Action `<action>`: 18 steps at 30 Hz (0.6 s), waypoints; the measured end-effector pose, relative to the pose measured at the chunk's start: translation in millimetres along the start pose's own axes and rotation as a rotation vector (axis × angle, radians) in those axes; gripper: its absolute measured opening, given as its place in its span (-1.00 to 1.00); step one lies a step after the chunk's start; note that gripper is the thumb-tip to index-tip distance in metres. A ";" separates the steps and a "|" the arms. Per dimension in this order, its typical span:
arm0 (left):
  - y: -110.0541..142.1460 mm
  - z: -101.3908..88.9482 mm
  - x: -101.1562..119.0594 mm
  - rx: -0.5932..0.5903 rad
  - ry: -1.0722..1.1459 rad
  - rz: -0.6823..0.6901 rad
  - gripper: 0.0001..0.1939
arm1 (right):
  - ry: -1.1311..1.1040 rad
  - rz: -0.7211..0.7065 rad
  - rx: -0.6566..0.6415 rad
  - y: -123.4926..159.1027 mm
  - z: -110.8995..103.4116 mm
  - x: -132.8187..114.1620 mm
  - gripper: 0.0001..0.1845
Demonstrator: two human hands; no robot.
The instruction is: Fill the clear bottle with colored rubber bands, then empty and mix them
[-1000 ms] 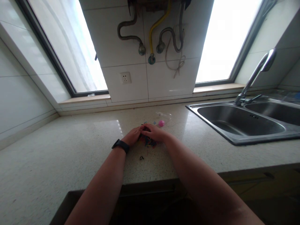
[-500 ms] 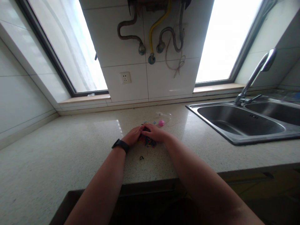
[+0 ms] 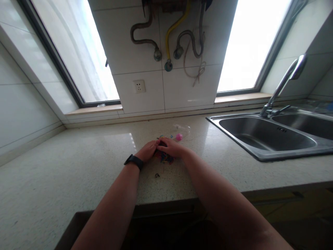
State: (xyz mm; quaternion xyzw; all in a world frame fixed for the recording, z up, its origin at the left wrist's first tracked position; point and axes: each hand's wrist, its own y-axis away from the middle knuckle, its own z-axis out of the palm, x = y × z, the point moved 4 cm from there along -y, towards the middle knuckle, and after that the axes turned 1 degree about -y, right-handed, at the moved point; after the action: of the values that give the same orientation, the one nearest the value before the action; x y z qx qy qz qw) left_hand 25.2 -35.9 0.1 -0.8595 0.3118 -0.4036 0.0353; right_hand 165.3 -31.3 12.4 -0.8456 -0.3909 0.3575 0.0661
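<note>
On the counter lies a small heap of thin, tangled coloured bands (image 3: 166, 158), in blue, red and yellow, which look like small rubber bands. My left hand (image 3: 148, 150) curls against the heap's left side, a black watch on its wrist. From the right, my right hand (image 3: 169, 147) cups over the top of the heap, its fingertips meeting those of the left. Both hands are closed around the heap and hide much of it. A dark little loop (image 3: 157, 175) rests apart, nearer the counter's front edge. Just beyond my right hand sits a pink round object (image 3: 179, 136).
Behind the pink object lies something clear and thin, perhaps plastic (image 3: 186, 129). A steel double sink (image 3: 240, 146) with a faucet (image 3: 283, 85) is set into the counter (image 3: 85, 170) on the right. Pipes and a socket (image 3: 139, 86) are on the tiled wall.
My hands stay in nearly the same place around the heap. A bit more yellow and blue shows past the fingertips now.
</note>
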 end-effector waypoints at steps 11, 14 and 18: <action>1.2 -2.1 6.8 0.017 0.062 -0.036 -0.34 | -0.114 0.007 0.084 -1.4 -1.6 0.2 -0.69; -0.7 -6.1 1.5 0.074 0.061 -0.093 -0.34 | -0.085 0.059 0.152 -7.3 -2.9 12.5 -0.63; -1.5 -15.3 -12.6 0.247 0.025 -0.243 -0.29 | 0.047 0.165 0.212 -14.1 -5.0 31.3 -0.53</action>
State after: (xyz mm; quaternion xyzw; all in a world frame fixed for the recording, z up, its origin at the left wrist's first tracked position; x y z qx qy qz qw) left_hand 8.9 -24.6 2.3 -0.8748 0.1540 -0.4509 0.0879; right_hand 173.6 1.3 4.2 -0.8714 -0.2782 0.3810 0.1346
